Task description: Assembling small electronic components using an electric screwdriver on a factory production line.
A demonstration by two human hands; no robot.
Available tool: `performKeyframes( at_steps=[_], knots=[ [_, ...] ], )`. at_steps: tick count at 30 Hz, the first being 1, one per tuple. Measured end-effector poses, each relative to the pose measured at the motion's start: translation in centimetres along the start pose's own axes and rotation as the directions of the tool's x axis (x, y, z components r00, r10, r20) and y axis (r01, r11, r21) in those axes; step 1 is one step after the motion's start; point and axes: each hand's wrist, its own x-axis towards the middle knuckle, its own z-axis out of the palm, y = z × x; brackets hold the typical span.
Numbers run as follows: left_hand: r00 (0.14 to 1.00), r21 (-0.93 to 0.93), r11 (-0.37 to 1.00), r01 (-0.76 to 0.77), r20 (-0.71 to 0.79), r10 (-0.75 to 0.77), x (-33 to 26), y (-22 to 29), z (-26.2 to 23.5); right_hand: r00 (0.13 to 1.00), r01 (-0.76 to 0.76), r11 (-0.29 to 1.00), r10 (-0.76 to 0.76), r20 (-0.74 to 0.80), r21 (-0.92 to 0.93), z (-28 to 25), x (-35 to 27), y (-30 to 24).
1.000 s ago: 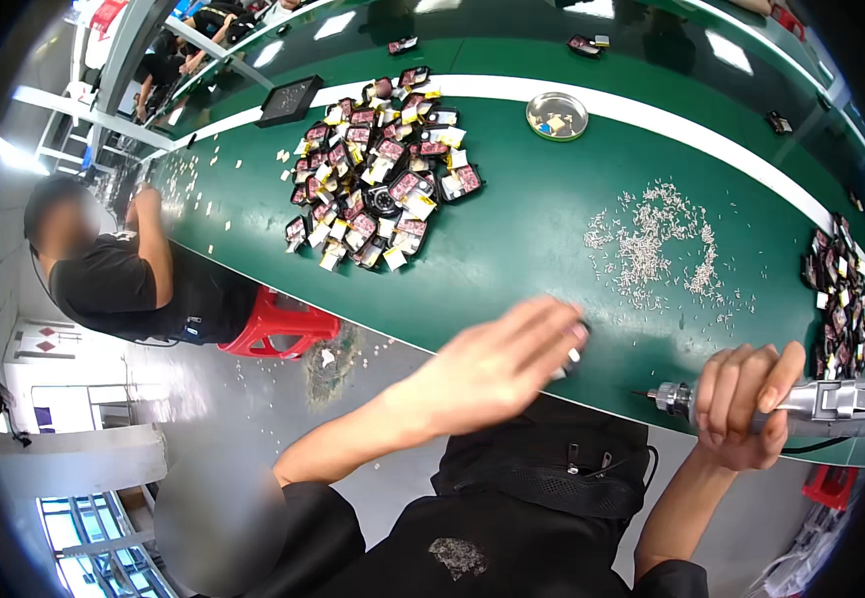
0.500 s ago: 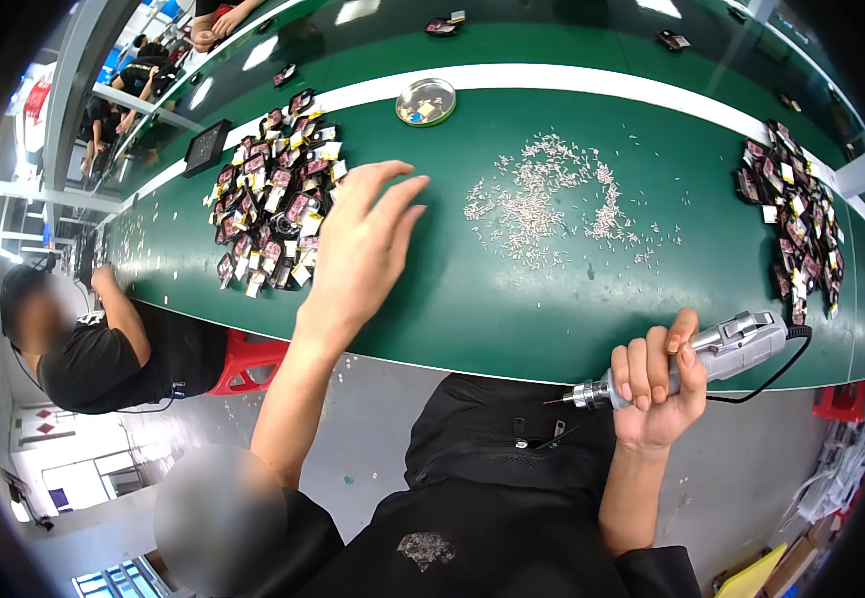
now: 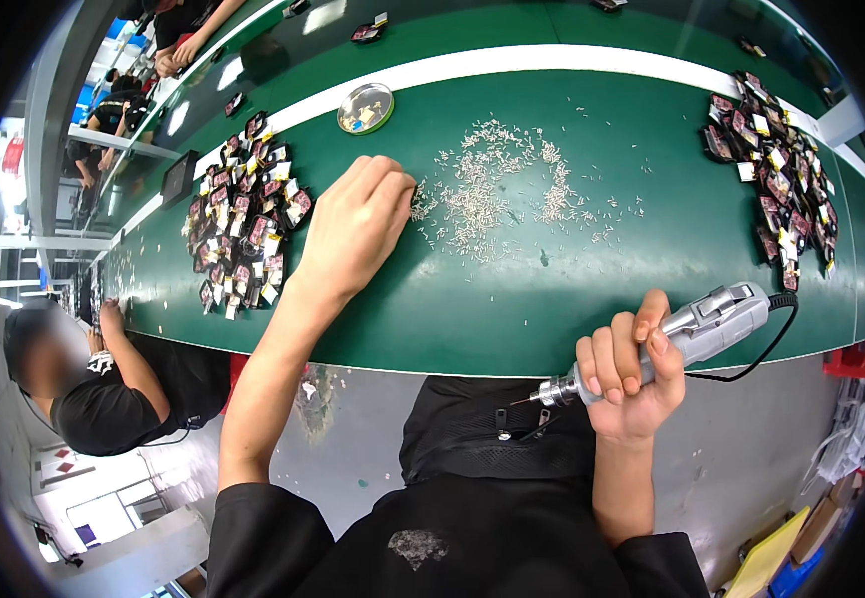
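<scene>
My left hand (image 3: 361, 224) is over the green table, its fingers curled and pressed together at the left edge of a scattered pile of tiny silvery, screw-like pieces (image 3: 477, 194). Anything between those fingertips is hidden. Low at the right, my right hand (image 3: 632, 374) wraps round a grey electric screwdriver (image 3: 717, 324). Its thin bit points left, just past the table's near edge and above my lap. A black cord leaves the tool's rear end. Left of my left hand lies a heap of small black units with pink faces and white tabs (image 3: 243, 214).
A round metal dish (image 3: 366, 108) holding small yellowish and blue bits sits beyond the pile. Another heap of black units (image 3: 776, 174) lies far right, and a black tray (image 3: 179, 177) far left. A co-worker (image 3: 104, 374) sits at the left. Red stools stand below the table.
My left hand's spread fingers have closed together at the pile's edge. The electric screwdriver remains in my right hand. The whole view has shifted slightly, moving the table's contents leftward.
</scene>
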Motion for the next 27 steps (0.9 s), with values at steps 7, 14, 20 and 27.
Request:
performKeyframes(
  at_steps=[7,14,20,27],
  knots=[
    [0.955,-0.187,0.939,0.29,-0.001,-0.296,-0.6,-0.2,-0.7,1.0,-0.008,1.0,0.008,0.001,0.008,0.1,-0.2,-0.1],
    [0.918,-0.603,0.733,0.314,-0.005,-0.397,-3.5,6.0,-1.3,0.999,0.049,0.997,-0.049,-0.002,-0.052,0.2,0.0,-0.2],
    [0.815,-0.946,0.066,0.317,0.236,-0.53,-6.2,11.6,-1.3,0.979,0.185,0.979,-0.191,0.074,0.081,4.7,1.4,-0.9],
    [0.841,-0.941,-0.26,0.215,0.314,-0.441,-7.5,13.5,-1.0,0.975,0.196,0.98,-0.197,0.107,0.012,5.8,1.5,-0.1]
  ],
)
